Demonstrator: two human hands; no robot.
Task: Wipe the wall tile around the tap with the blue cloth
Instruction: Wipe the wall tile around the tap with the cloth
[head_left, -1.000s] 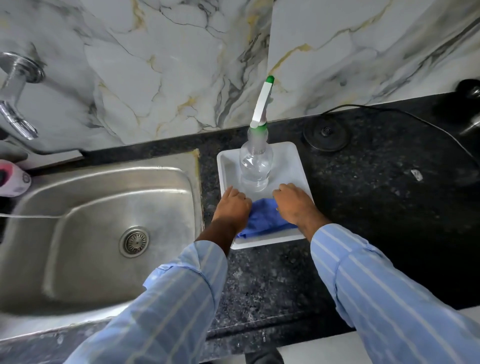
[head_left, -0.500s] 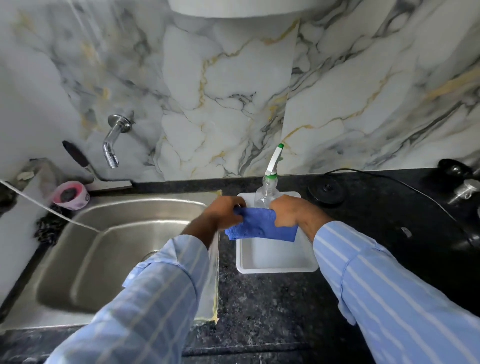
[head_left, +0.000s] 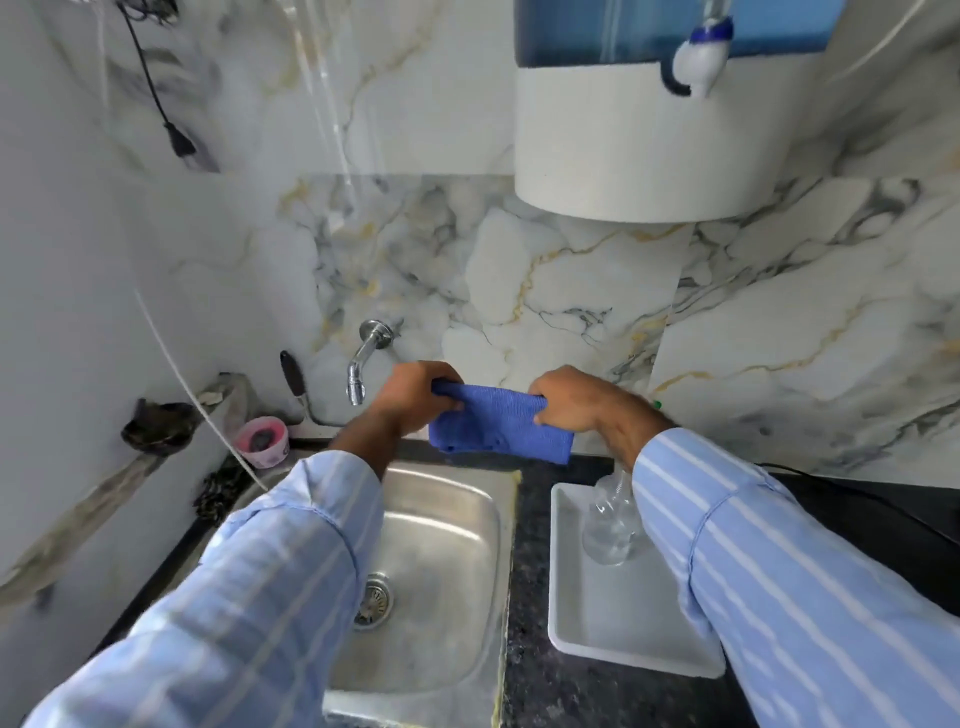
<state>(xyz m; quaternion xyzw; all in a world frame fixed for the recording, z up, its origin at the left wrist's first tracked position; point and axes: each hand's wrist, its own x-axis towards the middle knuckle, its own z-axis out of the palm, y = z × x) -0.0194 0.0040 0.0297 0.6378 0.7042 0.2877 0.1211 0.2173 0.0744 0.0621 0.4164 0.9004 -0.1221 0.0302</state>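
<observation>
The blue cloth (head_left: 498, 423) hangs folded between both hands, lifted in front of the marble wall tile (head_left: 550, 291). My left hand (head_left: 410, 397) grips its left end and my right hand (head_left: 576, 397) grips its right end. The chrome tap (head_left: 366, 356) sticks out of the tile just left of my left hand, a short gap away. The cloth is held above the back rim of the steel sink (head_left: 441, 530), apart from the wall.
A white tray (head_left: 613, 623) on the dark counter holds a clear spray bottle (head_left: 610, 525), partly behind my right sleeve. A white and blue water purifier (head_left: 644, 130) hangs above. A pink tub (head_left: 262, 441) and a brush (head_left: 293, 376) stand left of the tap.
Both hands lifted the blue cloth off the white tray and carried it up and left toward the tap. The view tilted upward, bringing the purifier into sight.
</observation>
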